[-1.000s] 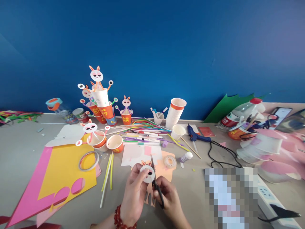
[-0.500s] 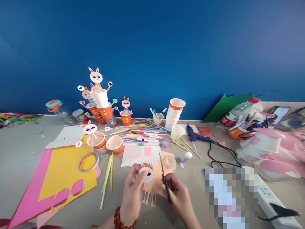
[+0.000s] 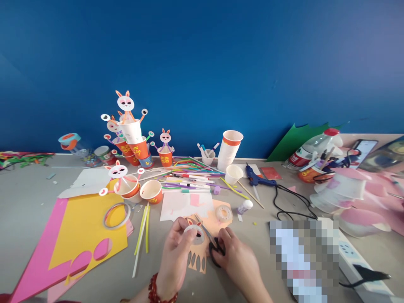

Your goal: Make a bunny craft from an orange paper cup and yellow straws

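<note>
In my left hand (image 3: 176, 246) I pinch a white paper rabbit face (image 3: 198, 236) with orange ears and a dark eye; my thumb covers part of it. My right hand (image 3: 236, 256) grips black-handled scissors (image 3: 208, 230), their blades pointing up and left close to the rabbit's ears. Whether the blades touch the paper I cannot tell. Beneath both hands lies peach paper (image 3: 197, 264) with several petal-shaped holes along its lower edge. A roll of clear tape (image 3: 224, 213) rests on its upper right part.
Paper cups with rabbit figures (image 3: 128, 147) stand at the back left. Pipe cleaners and markers (image 3: 186, 179) spread across the middle. A glue stick (image 3: 245, 206), a blue glue gun (image 3: 257, 179) and a power strip (image 3: 356, 261) are on the right. Yellow and pink sheets (image 3: 91, 227) lie left.
The scissors have swung left and down, from upright beside the rabbit face to close by its ears. My right hand has turned over, back now facing up. My left hand stays nearly in place.
</note>
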A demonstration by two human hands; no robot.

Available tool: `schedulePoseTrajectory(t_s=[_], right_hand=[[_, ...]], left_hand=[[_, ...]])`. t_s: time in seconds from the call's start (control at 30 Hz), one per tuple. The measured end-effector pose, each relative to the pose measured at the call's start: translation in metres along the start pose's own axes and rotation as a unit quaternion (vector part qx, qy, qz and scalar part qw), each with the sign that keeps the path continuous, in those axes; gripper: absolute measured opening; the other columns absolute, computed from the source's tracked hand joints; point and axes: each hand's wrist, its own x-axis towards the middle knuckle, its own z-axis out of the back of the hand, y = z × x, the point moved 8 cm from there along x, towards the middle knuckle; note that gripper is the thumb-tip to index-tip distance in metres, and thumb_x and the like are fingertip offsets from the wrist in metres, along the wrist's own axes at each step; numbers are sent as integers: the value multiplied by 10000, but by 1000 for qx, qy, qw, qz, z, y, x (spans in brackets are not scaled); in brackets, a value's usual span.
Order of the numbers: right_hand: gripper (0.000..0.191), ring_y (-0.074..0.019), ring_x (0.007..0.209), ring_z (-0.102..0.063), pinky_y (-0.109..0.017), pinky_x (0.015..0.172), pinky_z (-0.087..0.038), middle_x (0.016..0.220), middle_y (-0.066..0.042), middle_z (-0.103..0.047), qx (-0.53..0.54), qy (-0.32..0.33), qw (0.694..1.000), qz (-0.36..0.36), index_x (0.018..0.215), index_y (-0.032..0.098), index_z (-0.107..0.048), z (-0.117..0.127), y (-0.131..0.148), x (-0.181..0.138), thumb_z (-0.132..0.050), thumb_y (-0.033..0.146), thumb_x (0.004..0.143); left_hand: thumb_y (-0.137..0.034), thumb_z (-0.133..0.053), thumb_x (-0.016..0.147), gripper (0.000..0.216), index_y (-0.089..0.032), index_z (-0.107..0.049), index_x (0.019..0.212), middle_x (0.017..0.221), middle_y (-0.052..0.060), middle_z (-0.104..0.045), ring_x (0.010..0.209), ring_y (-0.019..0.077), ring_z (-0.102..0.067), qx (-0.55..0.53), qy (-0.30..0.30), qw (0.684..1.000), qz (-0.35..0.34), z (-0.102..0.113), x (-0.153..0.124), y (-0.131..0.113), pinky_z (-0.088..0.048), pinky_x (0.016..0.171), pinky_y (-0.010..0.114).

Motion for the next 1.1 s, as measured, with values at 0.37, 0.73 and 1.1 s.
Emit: schedulePoseTrajectory(t_s=[0.37, 0.73, 1.1], right_hand=[[185, -149, 657, -511, -261, 595, -422, 876, -21, -552, 484, -16, 866, 124, 984, 218, -586, 58, 35, -1, -586, 392, 920], [63, -194, 805, -544, -300, 706, -448, 819, -29, -542, 573, -115, 790, 185, 828, 206, -586, 74, 64, 3, -596, 216, 890], [51, -184, 765, -542, -286, 668, -438, 791, -20, -544, 590, -121, 780, 171, 790, 207, -572, 70, 61, 3, -583, 179, 831]], left_hand=[[-270, -701, 890, 161, -195, -581, 814, 930, 24, -585, 854, 152, -561, 39, 75, 995, -49, -10, -1, -4, -457, 790, 259], [-230, -671, 897, 88, -204, -632, 824, 953, 46, -578, 935, 200, -567, 110, 110, 984, -90, -18, -4, -8, -486, 825, 293], [-223, -670, 899, 70, -217, -643, 835, 971, 57, -595, 943, 214, -580, 144, 118, 976, -113, -20, -9, -10, -479, 830, 306]])
